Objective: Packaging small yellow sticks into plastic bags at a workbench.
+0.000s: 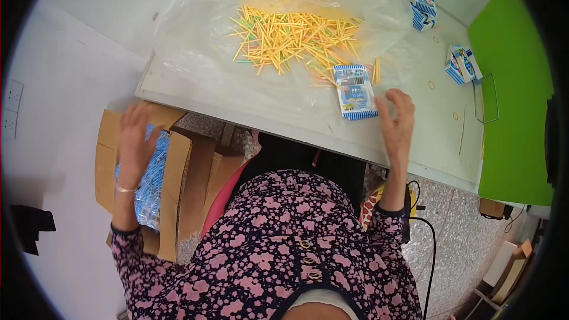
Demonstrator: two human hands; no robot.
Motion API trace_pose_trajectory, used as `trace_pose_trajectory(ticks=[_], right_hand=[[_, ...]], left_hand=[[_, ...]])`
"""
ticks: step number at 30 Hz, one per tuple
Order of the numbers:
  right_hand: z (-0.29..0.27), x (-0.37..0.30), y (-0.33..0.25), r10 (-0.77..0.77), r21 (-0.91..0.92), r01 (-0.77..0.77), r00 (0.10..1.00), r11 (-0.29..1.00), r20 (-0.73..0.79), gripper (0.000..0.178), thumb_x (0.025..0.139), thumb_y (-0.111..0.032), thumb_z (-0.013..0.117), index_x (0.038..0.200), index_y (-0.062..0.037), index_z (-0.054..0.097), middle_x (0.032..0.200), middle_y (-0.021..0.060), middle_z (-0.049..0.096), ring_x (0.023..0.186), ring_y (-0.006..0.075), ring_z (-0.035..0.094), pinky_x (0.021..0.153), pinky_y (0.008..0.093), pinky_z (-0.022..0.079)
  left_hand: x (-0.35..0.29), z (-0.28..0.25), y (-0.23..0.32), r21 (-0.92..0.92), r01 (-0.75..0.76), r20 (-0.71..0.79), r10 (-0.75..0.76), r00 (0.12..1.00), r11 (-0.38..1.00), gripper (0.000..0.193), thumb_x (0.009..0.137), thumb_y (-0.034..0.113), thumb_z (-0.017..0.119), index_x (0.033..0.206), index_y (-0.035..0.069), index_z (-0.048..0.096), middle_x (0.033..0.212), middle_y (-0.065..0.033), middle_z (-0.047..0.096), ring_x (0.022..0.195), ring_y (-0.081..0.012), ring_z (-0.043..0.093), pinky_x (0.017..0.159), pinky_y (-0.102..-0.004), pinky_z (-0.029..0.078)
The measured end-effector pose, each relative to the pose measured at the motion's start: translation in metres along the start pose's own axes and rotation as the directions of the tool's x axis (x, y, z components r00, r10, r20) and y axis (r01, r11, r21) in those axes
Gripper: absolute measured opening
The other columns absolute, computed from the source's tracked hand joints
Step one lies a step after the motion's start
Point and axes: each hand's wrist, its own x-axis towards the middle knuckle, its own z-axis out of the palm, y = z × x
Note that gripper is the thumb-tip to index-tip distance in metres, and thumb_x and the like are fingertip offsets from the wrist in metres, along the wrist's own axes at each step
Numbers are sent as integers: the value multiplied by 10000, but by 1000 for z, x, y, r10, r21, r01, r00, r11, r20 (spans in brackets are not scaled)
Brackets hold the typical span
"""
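Broadly, the pale, flat-topped counter [435, 145] fills the upper middle of the view, its far part hidden beneath a crumpled, see-through plastic sheet [198, 50]. At the left, below the counter's level, stands an open-topped brown cardboard box [106, 160], holding a heap of shiny blue-and-clear wrappers [153, 169]; the left forearm covers part of them, so single pieces are hard to make out. The left hand [135, 142] is above the box, blurred, its thumb apart from the fingers, and looks released. The right hand [398, 127] is over the counter, fingers curved and parted, grasping nothing; whether a fingertip touches the packet beside it is unclear. That flat, rectangular blue-and-white plastic packet [355, 96] lies between the right hand and the stick pile, partly on the sheet. Its long axis runs away from the person, the far end leaning slightly left, with blue-striped bands at both ends. Smallest are the thin, mostly yellow sticks [290, 38], piled crisscross on the sheet, their far edge veiled by plastic.
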Motion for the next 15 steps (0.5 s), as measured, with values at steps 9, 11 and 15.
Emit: trace_pose_trajectory(ticks=[9, 11, 15], right_hand=[[24, 7, -21, 35, -377, -7, 997, 926, 67, 262, 732, -228, 683, 885, -42, 580, 976, 92, 529, 927, 281, 465, 812, 404, 359], [20, 8, -20, 25, -314, -10, 999, 949, 43, 233, 739, -200, 674, 878, -38, 579, 951, 91, 538, 915, 282, 473, 810, 400, 359], [8, 11, -32, -49, -136, 46, 999, 990, -20, 146, 775, -98, 645, 872, -17, 570, 845, 71, 565, 818, 221, 523, 764, 335, 400]], left_hand=[[108, 12, 150, -307, -554, -127, 544, 830, 774, 388, 743, 219, 675, 1076, 61, 555, 1199, -134, 484, 1200, -316, 395, 1020, -492, 252], [123, 16, 168, -350, -563, -200, 527, 826, 749, 384, 747, 227, 672, 1072, 59, 553, 1160, -131, 506, 1169, -310, 419, 1001, -476, 274], [159, 39, 202, -648, -512, -373, 351, 859, 564, 388, 759, 266, 665, 1062, 51, 551, 1029, -119, 571, 1026, -293, 513, 900, -408, 369]])
